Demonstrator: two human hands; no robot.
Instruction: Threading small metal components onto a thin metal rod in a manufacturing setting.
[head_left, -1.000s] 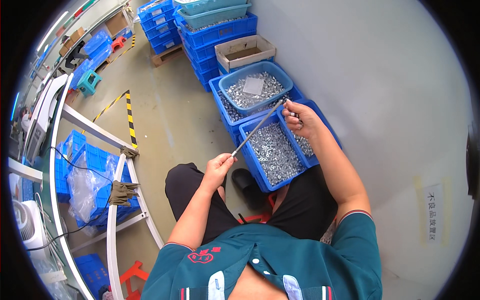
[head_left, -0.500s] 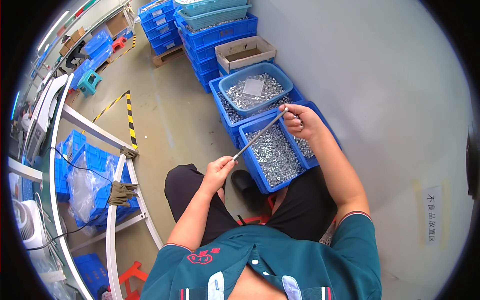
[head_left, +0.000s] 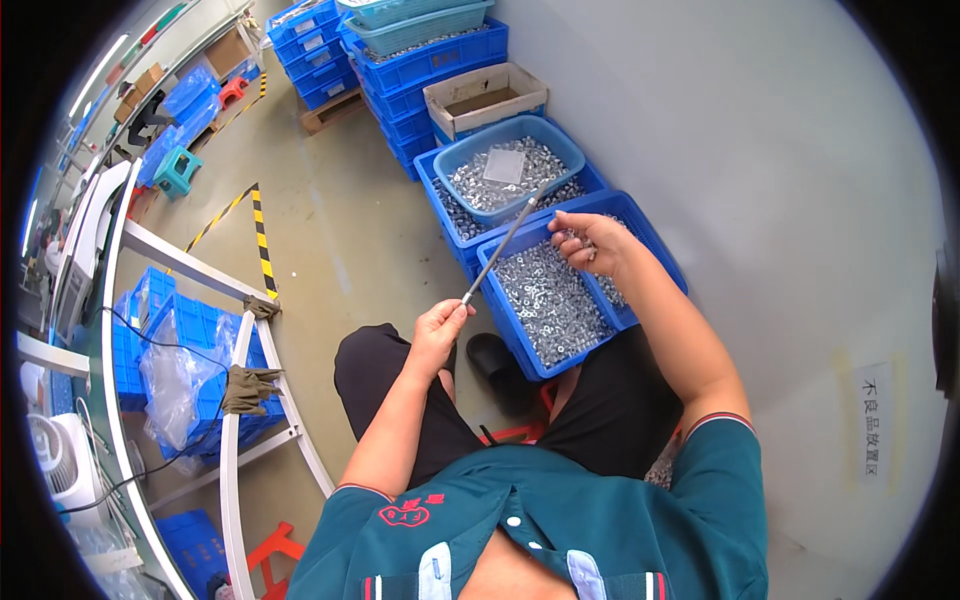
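Note:
Between thumb and fingers, my left hand (head_left: 436, 332) grips the lower end of a thin grey metal rod (head_left: 500, 250), which slants up and to the right with a pale, silvery tip. My right hand (head_left: 592, 243) hovers over the blue divided bin (head_left: 505, 325), apart from the rod. Its fingers are curled, and silvery bits show among them, too small to name surely. Many small shiny metal parts (head_left: 550, 305) that look like nuts fill the bin, which stands in front of my knees.
Behind it, a light blue basin (head_left: 450, 165) of metal parts, with a clear flat piece (head_left: 504, 167) on top, rests on another blue bin. Beyond are an open carton (head_left: 435, 98) and stacked blue crates (head_left: 435, 62). A white-framed bench (head_left: 195, 258) is at left, a grey wall (head_left: 760, 180) at right.
The rod's upper tip has left my right hand and swung up, over the basin's near edge. My right hand has shifted slightly left and down, fingers still curled; my left hand keeps its grip.

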